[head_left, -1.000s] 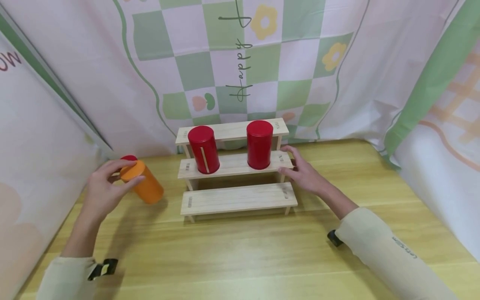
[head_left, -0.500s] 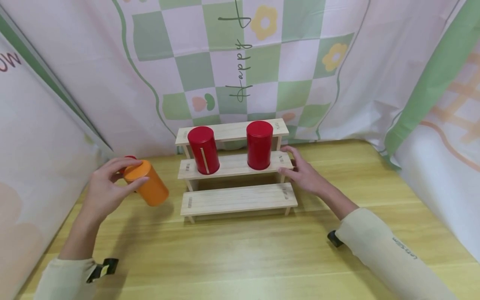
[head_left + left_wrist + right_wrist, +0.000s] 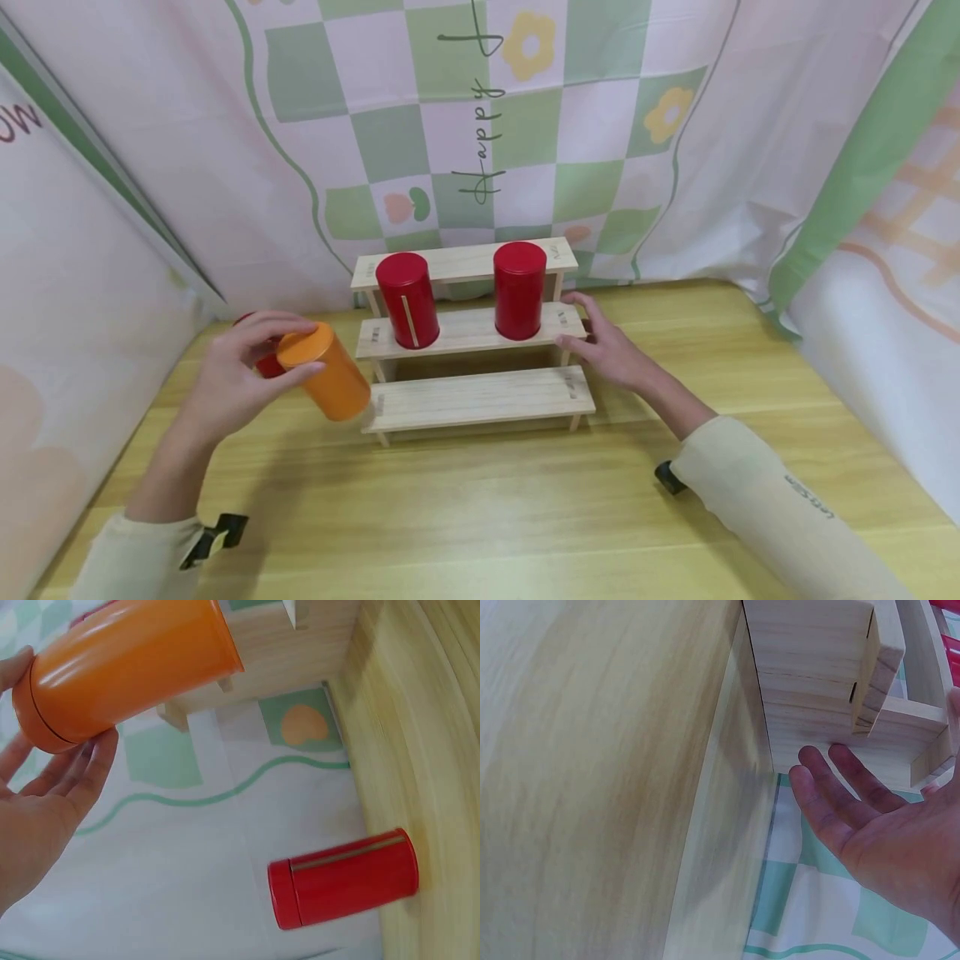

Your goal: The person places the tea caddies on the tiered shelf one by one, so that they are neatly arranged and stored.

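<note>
My left hand (image 3: 240, 379) grips an orange canister (image 3: 333, 379) near its lid, between thumb and fingers. The canister is tilted, its lower end overlapping the left end of the bottom step of a three-step wooden shelf (image 3: 480, 398) in the head view. Two red canisters, a left one (image 3: 407, 302) and a right one (image 3: 519, 292), stand upright on the middle step. At that step's right end, my right hand (image 3: 611, 346) holds the board between thumb and index finger; its other fingers (image 3: 817, 802) extend beneath. Another red canister (image 3: 349, 877) stands on the table, partly hidden behind my left hand in the head view.
The shelf stands on a wood-grain table (image 3: 480, 517), close to the back curtain (image 3: 450, 133) with its green checks. White curtains also hang at the left (image 3: 75, 250) and right sides.
My left hand has carried the orange canister right, toward the shelf's bottom step. The red canister behind that hand now shows on a different side of it. My right hand stays in place.
</note>
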{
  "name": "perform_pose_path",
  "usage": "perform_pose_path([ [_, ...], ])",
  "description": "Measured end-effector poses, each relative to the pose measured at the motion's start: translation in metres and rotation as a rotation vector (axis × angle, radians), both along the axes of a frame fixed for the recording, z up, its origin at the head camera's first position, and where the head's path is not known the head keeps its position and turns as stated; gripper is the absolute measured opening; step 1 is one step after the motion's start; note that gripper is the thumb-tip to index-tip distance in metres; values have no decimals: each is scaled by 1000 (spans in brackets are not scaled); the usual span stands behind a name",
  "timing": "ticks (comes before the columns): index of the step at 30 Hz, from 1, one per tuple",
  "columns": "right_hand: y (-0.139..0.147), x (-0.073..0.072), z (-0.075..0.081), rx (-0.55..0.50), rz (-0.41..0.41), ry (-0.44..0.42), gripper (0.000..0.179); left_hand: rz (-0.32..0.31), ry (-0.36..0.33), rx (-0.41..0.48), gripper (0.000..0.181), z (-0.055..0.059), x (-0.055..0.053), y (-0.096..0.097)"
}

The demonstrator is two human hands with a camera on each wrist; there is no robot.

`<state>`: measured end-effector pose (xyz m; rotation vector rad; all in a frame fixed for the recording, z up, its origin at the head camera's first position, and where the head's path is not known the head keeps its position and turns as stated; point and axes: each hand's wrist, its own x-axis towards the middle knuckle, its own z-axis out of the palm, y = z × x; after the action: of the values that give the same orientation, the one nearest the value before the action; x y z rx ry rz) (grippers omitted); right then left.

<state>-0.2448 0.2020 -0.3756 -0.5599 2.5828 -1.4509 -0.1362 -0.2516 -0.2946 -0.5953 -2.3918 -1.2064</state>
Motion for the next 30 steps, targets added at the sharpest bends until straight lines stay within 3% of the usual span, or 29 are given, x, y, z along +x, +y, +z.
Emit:
perform_pose_path([
  [9,0,2,2,11,1,-2,65,-88,-20,7,41,1,-2,21],
  [16,0,1,1,-3,4,-7,65,-175,-40,16,42,-1,-10,38],
  [24,1,1,1,-7,6,-5,64,-165,-111,-40,42,1,-15,63],
  [30,0,1,2,-10,13,-1,64,-215,-108,-33,42,-2,-19,83],
])
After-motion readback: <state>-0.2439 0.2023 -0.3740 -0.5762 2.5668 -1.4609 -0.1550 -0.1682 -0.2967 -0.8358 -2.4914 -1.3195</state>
